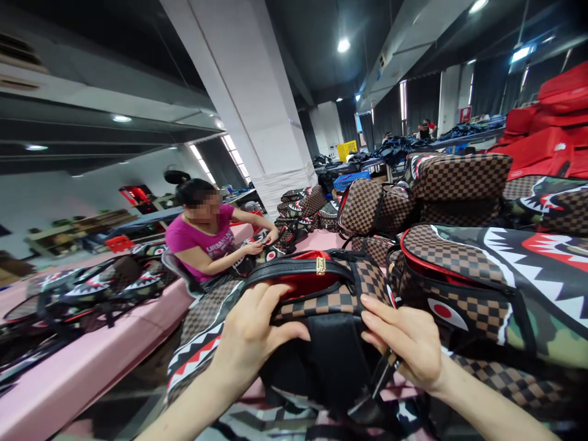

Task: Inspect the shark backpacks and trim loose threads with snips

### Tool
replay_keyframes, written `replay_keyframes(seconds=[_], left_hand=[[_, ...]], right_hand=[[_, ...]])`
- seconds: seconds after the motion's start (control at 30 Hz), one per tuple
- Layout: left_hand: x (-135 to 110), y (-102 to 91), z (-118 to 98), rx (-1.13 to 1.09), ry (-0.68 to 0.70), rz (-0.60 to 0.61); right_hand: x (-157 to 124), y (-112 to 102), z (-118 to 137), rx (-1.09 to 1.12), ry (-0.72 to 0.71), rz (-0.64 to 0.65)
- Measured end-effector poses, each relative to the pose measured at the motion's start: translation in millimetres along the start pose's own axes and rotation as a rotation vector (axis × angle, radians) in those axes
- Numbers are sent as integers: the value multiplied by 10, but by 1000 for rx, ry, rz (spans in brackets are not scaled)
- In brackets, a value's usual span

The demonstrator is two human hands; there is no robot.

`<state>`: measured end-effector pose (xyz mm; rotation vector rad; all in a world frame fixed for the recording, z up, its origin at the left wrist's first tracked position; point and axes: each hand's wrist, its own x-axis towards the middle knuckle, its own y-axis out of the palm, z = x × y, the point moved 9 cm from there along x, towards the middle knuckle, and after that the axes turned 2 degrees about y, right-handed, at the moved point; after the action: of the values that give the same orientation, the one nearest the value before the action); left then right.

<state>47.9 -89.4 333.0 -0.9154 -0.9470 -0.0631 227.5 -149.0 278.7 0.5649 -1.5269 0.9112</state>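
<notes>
A brown-and-black checkered backpack (321, 306) with a red lining and a black zip lies in front of me, its top pocket unzipped. My left hand (252, 331) grips the pocket's edge, fingers inside the opening and thumb outside on the checkered panel. A gold-coloured zip pull (320, 265) sits on the raised flap. On the right side of the bag, the fingertips of my right hand (408, 340) press against the checkered panel. Dark metal snips (384, 370) stick out below that hand, held in the curled lower fingers; their handles are mostly hidden.
Another checkered backpack with shark teeth (478, 288) lies close on the right. More checkered bags (459, 177) are piled behind it, with red bags (551, 128) beyond. Across the pink table, a person in a magenta shirt (202, 242) handles a bag. Several bags (101, 282) cover the left table (138, 337).
</notes>
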Motion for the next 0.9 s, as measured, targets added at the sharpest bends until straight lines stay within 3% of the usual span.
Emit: replay_keyframes(seconds=[0.1,0.2,0.4,0.5,0.57,0.63,0.7,0.8,0.83,0.9], left_hand=[[-32,-40,-20,45,-7,-55],[-21,1,94,7,-97,1],[77,482,324,-592,-340,556],[104,615,309,-839,-434,714],[135,615,305,-917,-481,749],[203,469,384,-954,-514,625],[217,195,566,-985,-535,364],[-114,-140,988,-941,-645,-53],[-294,-136,1105,-899,-698,-114],[-629,46,1244,-846,-780,-123]], right_hand=[[16,12,-49,4,6,-35],[25,55,-171,69,40,-21],[-57,154,-433,184,144,50],[-58,162,-494,219,169,51],[-48,175,-564,226,233,48],[-46,183,-677,210,333,27],[-48,183,-793,174,414,4],[-9,180,-930,123,475,23],[24,187,-961,102,496,55],[145,202,-959,26,524,128]])
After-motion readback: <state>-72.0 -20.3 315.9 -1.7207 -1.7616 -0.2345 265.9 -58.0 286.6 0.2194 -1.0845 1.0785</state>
